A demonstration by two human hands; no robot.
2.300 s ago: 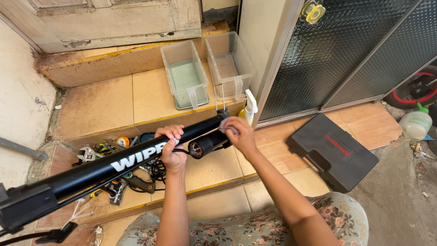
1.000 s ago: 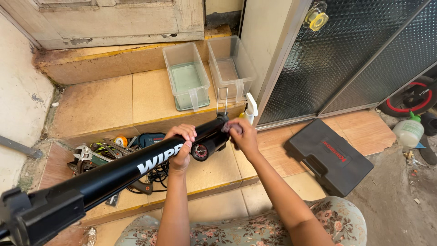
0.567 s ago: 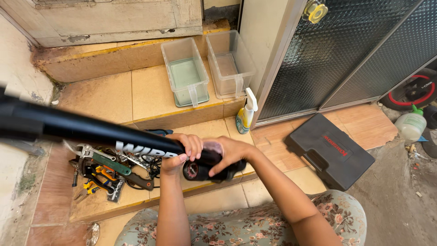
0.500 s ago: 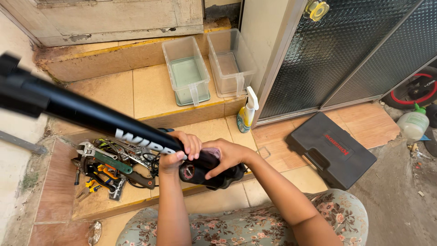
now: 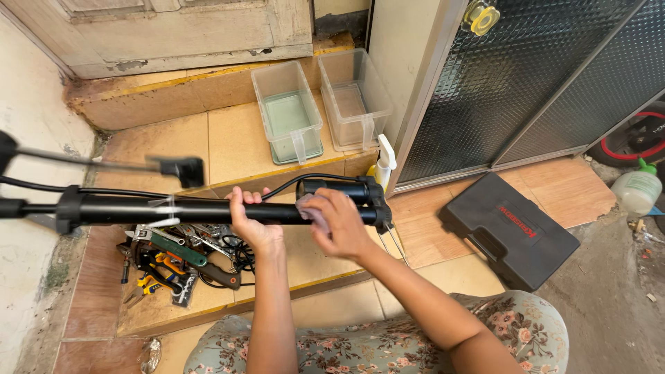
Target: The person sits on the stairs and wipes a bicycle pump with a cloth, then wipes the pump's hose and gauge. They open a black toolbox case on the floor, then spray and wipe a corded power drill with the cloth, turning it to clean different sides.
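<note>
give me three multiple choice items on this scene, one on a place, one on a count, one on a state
1. Where does the black tool case lie?
A. on the tiled floor by the dark glass door
B. on the top step
C. among the tools on the lower step

2. How many clear plastic bins stand on the upper step?
A. one
B. two
C. four

3. How is the black floor pump held?
A. standing upright on the step
B. level across the view
C. lying flat on the floor

Answers:
1. A: the case sits shut on the floor tiles below the door.
2. B: two bins stand side by side.
3. B: the left hand grips the barrel from below, and the right hand presses a small cloth on it.
</note>
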